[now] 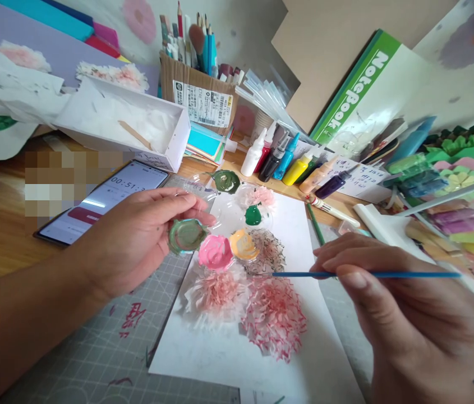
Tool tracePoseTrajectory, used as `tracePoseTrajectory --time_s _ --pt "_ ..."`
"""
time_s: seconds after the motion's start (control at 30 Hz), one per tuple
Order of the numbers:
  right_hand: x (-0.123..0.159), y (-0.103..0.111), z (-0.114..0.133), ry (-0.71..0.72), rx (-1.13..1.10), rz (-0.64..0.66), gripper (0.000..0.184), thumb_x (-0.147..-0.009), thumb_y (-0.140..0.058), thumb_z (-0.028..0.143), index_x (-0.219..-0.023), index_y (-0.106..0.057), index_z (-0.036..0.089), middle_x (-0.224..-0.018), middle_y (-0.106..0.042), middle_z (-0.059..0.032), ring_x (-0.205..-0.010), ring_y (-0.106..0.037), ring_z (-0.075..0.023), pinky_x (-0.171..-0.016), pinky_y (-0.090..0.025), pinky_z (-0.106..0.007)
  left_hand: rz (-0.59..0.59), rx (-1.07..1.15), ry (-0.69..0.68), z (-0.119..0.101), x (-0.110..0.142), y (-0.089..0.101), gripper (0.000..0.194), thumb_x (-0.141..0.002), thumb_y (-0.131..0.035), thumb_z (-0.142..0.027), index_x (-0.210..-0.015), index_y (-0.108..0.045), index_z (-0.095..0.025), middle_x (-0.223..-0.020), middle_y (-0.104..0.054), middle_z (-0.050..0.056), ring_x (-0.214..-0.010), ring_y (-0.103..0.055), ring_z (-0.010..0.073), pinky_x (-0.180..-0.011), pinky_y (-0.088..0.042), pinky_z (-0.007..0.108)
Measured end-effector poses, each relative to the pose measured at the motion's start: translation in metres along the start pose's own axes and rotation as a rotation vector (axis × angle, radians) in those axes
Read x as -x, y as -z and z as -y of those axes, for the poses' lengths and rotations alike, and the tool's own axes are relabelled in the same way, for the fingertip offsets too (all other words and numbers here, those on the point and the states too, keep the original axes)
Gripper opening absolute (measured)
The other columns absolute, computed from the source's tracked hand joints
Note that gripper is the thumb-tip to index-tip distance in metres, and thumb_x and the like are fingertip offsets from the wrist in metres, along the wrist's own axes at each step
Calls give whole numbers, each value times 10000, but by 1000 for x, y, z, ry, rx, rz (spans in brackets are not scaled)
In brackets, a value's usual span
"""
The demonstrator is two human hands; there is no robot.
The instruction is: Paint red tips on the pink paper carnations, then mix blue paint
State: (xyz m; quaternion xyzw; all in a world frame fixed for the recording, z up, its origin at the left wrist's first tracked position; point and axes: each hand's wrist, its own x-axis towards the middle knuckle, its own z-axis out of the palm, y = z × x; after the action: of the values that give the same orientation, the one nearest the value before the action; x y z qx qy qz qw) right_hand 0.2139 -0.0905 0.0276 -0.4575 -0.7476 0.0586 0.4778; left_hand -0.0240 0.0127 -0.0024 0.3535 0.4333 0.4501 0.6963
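Note:
My left hand (152, 230) grips the left side of a clear plastic paint palette (226, 216), held above the paper. Its round wells carry dark green, bright green, pink, yellow-orange and a murky olive paint. Between the fingers of my right hand (405, 303) lies a thin blue paintbrush (304, 275), almost level, its tip pointing left, just below the yellow-orange well. Beneath are paper flowers: a pale pink one (214, 294), one with red-pink edges (275, 317) and one with dark edges (268, 249), partly behind the palette. They rest on a white sheet (203, 353).
A phone (106, 199) showing a timer lies left of the palette, near a white box (123, 123). Paint bottles (289, 157) stand in a row at the back, by a cardboard pen holder (198, 90). A grey cutting mat (106, 348) lies under the sheet.

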Motion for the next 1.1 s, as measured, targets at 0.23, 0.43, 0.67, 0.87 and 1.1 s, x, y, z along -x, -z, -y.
tracePoseTrajectory --time_s 0.23,0.43,0.67,0.87,1.1 --pt "1 3 -7 22 -49 -19 132 -866 -659 91 -886 -703 214 -731 -717 -19 -718 -712 -206 -730 -593 -389 -47 -43 16 2 -2 1 119 -735 -776 -267 -722 -752 -151 -711 -743 61 -651 -666 175 -584 -551 245" --pt "-1 8 -10 50 -34 55 140 -864 -650 76 -890 -689 208 -741 -720 -20 -705 -716 -196 -725 -601 -375 -55 -68 30 1 -3 2 119 -752 -760 -277 -732 -758 -159 -717 -746 54 -637 -648 153 -596 -536 220" --pt "-1 8 -11 52 -65 79 163 -864 -642 58 -926 -690 201 -760 -721 -31 -727 -709 -201 -750 -589 -376 -89 -84 3 3 -6 4 152 -686 -785 -315 -708 -769 -166 -673 -752 75 -613 -650 177 -548 -540 232" --pt "3 5 -13 -17 -88 -131 123 -899 -642 129 -856 -708 223 -732 -707 -20 -723 -696 -202 -794 -575 -396 -55 -85 -24 4 -7 6 180 -646 -808 -337 -692 -772 -167 -661 -745 81 -608 -652 179 -514 -539 229" --pt "3 6 -19 -25 -100 -152 133 -899 -660 122 -825 -719 216 -740 -720 -6 -749 -703 -180 -773 -559 -355 -86 -110 -31 5 -7 7 207 -643 -807 -345 -722 -779 -156 -677 -752 86 -589 -650 170 -505 -538 219"
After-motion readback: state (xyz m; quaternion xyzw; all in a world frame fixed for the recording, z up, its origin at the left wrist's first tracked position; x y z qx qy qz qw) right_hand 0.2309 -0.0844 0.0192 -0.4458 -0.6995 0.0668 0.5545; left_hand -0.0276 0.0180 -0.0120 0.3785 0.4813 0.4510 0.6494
